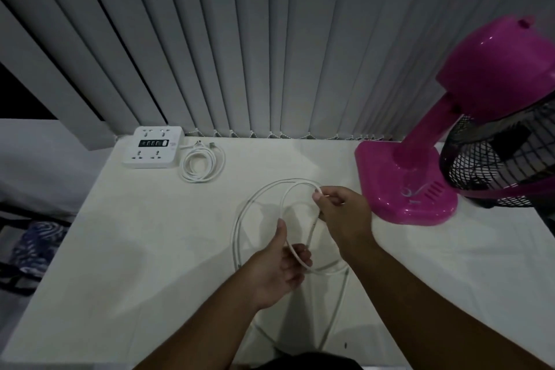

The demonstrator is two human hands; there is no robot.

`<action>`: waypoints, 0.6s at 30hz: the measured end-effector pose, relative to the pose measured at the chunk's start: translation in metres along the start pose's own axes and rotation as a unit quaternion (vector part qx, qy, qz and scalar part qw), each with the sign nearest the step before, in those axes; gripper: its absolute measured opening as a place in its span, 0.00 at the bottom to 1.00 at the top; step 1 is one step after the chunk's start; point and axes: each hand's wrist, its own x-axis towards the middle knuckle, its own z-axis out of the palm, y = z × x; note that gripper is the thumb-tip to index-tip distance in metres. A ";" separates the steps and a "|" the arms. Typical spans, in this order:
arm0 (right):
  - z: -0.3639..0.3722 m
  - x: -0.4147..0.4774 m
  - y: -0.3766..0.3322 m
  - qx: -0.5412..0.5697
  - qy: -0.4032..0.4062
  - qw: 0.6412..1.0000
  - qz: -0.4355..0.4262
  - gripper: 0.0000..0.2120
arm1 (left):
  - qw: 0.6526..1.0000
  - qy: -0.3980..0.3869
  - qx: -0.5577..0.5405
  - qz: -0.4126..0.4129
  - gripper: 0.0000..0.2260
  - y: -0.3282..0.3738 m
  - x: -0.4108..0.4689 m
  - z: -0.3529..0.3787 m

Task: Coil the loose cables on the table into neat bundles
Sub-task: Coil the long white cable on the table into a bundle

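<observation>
A long white cable (240,219) forms loose loops over the middle of the white table (120,249). My left hand (276,270) grips the bottom of the loops between thumb and fingers. My right hand (342,213) pinches the top of a loop just above and to the right, holding it off the table. A free stretch of the cable trails down toward the table's near edge. A second white cable (202,164) lies coiled in a small bundle at the back left.
A white power strip (153,147) sits at the back left beside the coiled cable. A pink fan (420,183) with a black grille stands at the right. Grey vertical blinds (270,39) hang behind the table. A patterned bag (33,249) lies left of the table.
</observation>
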 end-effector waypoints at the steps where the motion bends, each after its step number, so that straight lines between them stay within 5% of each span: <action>1: 0.002 -0.002 0.000 0.017 0.001 1.000 0.009 0.04 | 1.000 -0.005 -0.007 -0.018 0.33 0.002 -0.001 -0.001; 6: 0.009 -0.014 -0.002 0.104 -0.012 0.992 0.076 0.04 | 0.998 -0.018 -0.052 -0.039 0.36 0.011 -0.003 0.000; 11: 0.013 -0.030 0.004 0.070 -0.071 0.987 0.122 0.06 | 0.986 0.057 -0.150 0.043 0.16 0.027 0.002 0.003; 18: 0.004 -0.031 0.007 -0.019 -0.137 0.981 0.138 0.14 | 0.968 0.159 0.055 0.184 0.14 0.023 0.005 0.006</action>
